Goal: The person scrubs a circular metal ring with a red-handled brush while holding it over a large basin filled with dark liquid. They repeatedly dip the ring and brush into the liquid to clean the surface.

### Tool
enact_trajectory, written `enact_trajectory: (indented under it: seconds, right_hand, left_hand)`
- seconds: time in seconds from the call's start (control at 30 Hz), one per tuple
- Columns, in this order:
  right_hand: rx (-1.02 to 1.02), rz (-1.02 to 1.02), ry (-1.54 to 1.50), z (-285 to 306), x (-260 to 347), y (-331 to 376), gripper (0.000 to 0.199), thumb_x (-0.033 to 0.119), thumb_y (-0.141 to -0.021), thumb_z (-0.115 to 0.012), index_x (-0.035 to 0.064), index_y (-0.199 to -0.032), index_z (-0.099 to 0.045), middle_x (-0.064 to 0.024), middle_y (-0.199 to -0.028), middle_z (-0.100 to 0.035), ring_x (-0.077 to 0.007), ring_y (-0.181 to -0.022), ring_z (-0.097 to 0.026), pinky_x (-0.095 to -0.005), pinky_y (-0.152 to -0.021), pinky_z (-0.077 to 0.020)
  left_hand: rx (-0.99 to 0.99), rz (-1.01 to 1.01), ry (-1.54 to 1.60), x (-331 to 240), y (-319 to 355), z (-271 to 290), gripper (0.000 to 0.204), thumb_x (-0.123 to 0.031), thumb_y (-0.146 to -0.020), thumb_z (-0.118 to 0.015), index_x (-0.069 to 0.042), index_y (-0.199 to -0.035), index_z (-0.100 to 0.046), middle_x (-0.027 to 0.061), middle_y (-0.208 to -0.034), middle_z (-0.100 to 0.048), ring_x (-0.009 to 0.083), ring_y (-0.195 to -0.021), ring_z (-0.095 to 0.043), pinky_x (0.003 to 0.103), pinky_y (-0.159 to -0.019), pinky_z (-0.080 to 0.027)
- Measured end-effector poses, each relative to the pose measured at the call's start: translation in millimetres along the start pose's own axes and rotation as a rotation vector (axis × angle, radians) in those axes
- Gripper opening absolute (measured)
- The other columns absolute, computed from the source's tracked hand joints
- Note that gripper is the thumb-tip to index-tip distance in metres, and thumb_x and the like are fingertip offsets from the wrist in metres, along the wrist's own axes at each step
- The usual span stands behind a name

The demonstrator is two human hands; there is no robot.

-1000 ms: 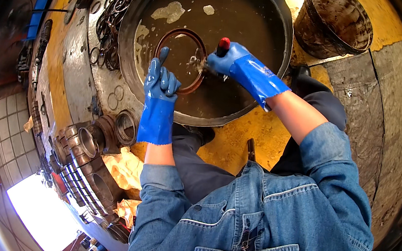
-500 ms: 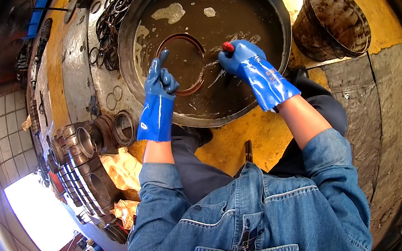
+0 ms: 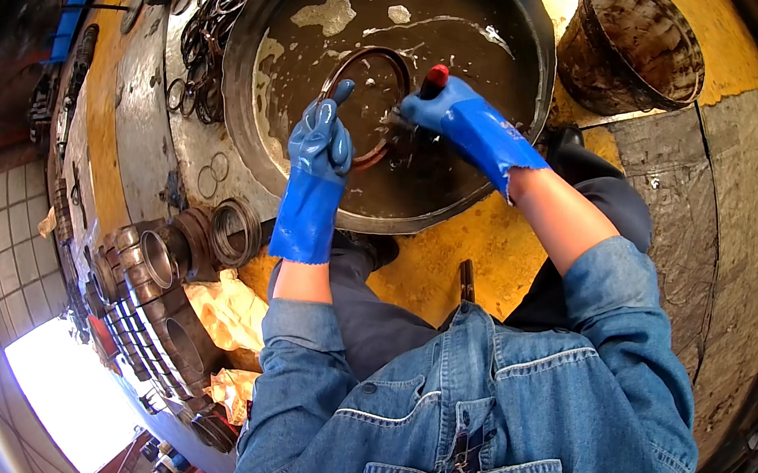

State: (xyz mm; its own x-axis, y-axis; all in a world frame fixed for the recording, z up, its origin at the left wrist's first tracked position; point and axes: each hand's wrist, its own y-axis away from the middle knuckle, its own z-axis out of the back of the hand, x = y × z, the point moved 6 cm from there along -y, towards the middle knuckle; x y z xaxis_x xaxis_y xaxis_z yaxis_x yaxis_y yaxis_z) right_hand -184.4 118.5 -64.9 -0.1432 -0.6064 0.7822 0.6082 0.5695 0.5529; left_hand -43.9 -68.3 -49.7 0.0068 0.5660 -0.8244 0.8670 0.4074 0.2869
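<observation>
Both my hands wear wet blue rubber gloves and are over a round tub [image 3: 241,118] of murky brown water. My left hand [image 3: 322,141] is closed round the near left side of a large reddish-brown metal ring [image 3: 404,76], which stands tilted above the water. In my right hand [image 3: 440,108] is a red-handled brush [image 3: 435,77], its handle end poking up from the fist. The brush's lower end is blurred and partly hidden beside the ring's right side. Patches of pale foam float on the water.
A dirty bucket [image 3: 594,69] stands right of the tub. Black rings [image 3: 207,39] are heaped on the left, with thin rings [image 3: 213,171] nearer. Metal cylinders [image 3: 157,258] and crumpled brown paper [image 3: 230,308] lie at lower left. My legs straddle the yellow floor [image 3: 426,275].
The ring and my left hand have shifted right and the ring has tilted. My right hand has moved slightly left with the brush, against the ring's right side. A splash streak shows on the far water.
</observation>
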Motion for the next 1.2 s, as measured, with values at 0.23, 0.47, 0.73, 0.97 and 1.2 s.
enact_trajectory:
  seconds: [0.23,0.47,0.73,0.97,1.2]
  right_hand:
    - [0.131,0.415,-0.252,-17,2,28,0.016,0.018,-0.092,-0.072,0.0083,-0.103,-0.080,-0.0131,-0.087,-0.074,-0.0225,-0.077,-0.070,-0.0378,-0.074,-0.0545]
    - [0.011,-0.031,0.122,18,-3,9,0.068,0.069,-0.085,-0.072,0.0038,-0.101,-0.080,-0.0138,-0.092,-0.077,-0.0241,-0.085,-0.072,-0.0357,-0.081,-0.0551]
    - [0.144,0.121,-0.082,18,5,14,0.053,0.056,-0.090,-0.075,0.0054,-0.106,-0.080,-0.0121,-0.091,-0.078,-0.0221,-0.088,-0.072,-0.0383,-0.085,-0.0552]
    - [-0.151,0.520,0.725,35,49,28,0.021,0.032,-0.090,-0.075,0.0156,-0.103,-0.079,-0.0118,-0.100,-0.077,-0.0383,-0.096,-0.073,-0.0471,-0.084,-0.0586]
    - [0.024,0.394,1.157,-9,56,12,0.024,0.021,-0.083,-0.077,0.0194,-0.107,-0.078,-0.0080,-0.104,-0.078,-0.0344,-0.100,-0.076,-0.0464,-0.083,-0.0622]
  left_hand:
    - [-0.082,0.003,-0.033,-7,-2,1,0.032,-0.020,-0.110,-0.061,0.000,-0.134,-0.064,0.0147,-0.105,-0.073,0.0106,-0.043,-0.046,0.028,-0.038,-0.037]
    - [0.177,-0.087,0.229,-26,-5,16,0.045,-0.036,-0.113,-0.054,-0.012,-0.150,-0.059,-0.0058,-0.055,-0.040,0.0089,-0.042,-0.031,0.030,-0.047,-0.025]
    - [0.025,0.056,0.358,-15,-2,-3,0.050,-0.034,-0.105,-0.070,-0.005,-0.145,-0.062,-0.0014,-0.081,-0.064,0.0125,-0.066,-0.055,0.029,-0.063,-0.049]
    - [-0.211,-0.378,-0.888,-32,3,-9,0.061,-0.004,-0.091,-0.079,0.007,-0.146,-0.055,0.0104,-0.107,-0.071,0.0160,-0.097,-0.069,0.028,-0.086,-0.059]
    - [0.087,-0.289,-1.375,-10,24,-67,0.041,-0.019,-0.095,-0.078,-0.008,-0.134,-0.069,0.0139,-0.116,-0.076,0.0217,-0.104,-0.074,0.035,-0.088,-0.060]
